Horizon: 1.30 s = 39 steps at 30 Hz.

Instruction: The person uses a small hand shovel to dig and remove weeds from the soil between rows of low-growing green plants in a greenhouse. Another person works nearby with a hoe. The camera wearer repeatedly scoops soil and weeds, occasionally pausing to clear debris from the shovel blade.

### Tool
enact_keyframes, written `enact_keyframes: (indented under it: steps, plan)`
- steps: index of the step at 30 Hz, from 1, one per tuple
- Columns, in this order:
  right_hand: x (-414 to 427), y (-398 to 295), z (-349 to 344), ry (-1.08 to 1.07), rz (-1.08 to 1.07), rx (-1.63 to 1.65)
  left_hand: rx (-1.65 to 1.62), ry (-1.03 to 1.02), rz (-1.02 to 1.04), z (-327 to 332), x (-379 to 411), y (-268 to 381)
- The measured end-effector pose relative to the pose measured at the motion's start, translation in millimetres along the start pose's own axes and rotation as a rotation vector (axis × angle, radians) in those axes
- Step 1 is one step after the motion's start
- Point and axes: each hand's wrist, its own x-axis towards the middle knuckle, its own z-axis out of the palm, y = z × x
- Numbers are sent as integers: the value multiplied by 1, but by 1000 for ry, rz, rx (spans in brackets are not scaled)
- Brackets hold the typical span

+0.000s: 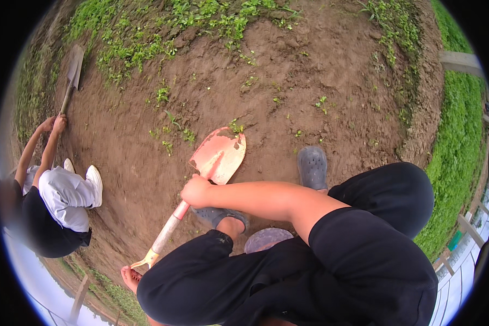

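Observation:
My right hand (196, 190) is wrapped around the shaft of a shovel, just behind its blade. The shovel's pinkish-red blade (218, 157) has soil stuck along its edge and rests low over the dirt, with a small green weed (236, 127) by its tip. Toward my body the wooden shaft (166, 234) slants down to a yellow D-shaped grip (148, 258). Around that grip my left hand (131, 278) has its fingers curled, partly hidden behind my knee. Bare brown soil (269, 130) with scattered weeds lies before me.
At left, a co-worker (57, 203) bends with both hands on another shovel (75, 67). Grey clogs (312, 167) are on my feet; a dusty purple rounded object (267, 239) sits beneath me. Denser weeds (212, 16) grow ahead. A green strip (460, 122) and posts (461, 63) line the right.

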Motion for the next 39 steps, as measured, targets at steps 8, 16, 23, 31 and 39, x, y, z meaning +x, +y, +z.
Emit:
enact_keyframes:
  steps: [8, 16, 23, 31, 39]
  plan:
    - [-20, 33, 0, 34, -45, -24, 81, 50, -74, 6, -8, -63]
    - [-28, 30, -26, -66, -1, -88, 86, 40, -28, 22, -35, -69]
    - [-49, 27, -36, -257, 150, -238, 35, -24, -44, 38, -51, -110]
    - [-148, 62, -29, -177, 503, -316, -46, -315, 37, 135, -47, -117]
    - [-193, 69, 12, 823, 553, 58, -72, -468, 143, 167, -38, -85]
